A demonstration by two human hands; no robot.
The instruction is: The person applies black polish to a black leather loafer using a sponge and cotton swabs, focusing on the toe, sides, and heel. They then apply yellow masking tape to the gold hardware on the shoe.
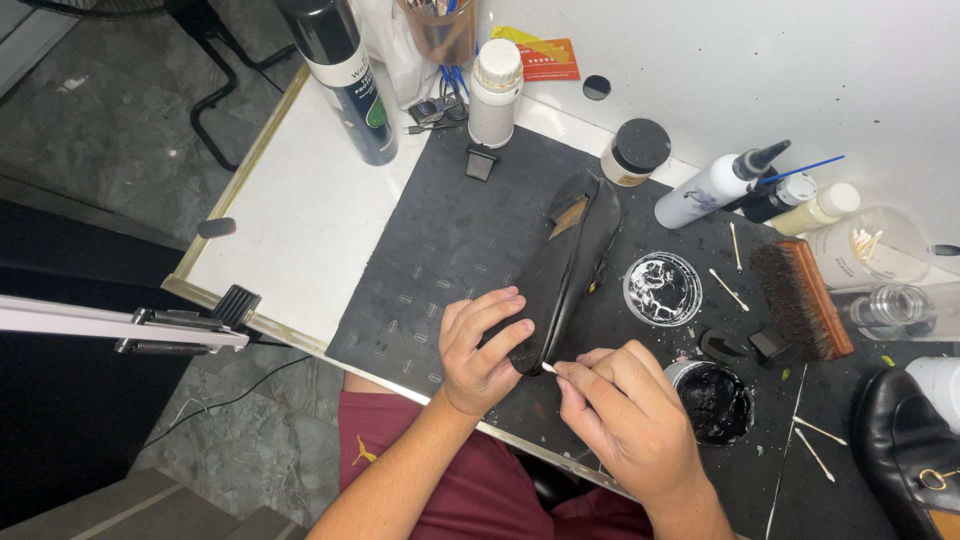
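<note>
A black shoe (565,270) lies on its side on the dark mat (450,250) that covers the near part of the desk (300,220), toe end toward the person. The left hand (480,350) grips that near end, fingers (495,318) curled over the upper and clenched on it. The right hand (625,410) pinches a cotton swab (549,368) between thumb and fingertips, its white tip touching the shoe just beside the left hand.

Just right of the right hand stands an open tin of black polish (712,402). Farther back on the mat sits a lid (662,288) smeared black and white, with loose swabs (728,290) near it. A wooden brush (800,298) lies to the right of the lid. Behind the shoe stand a dark-capped jar (635,152), a white bottle (495,95) and a squeeze bottle (715,185) lying tilted. A tall spray can (345,80) stands on the white desk to the left. A second black shoe (905,445) rests at the right edge.
</note>
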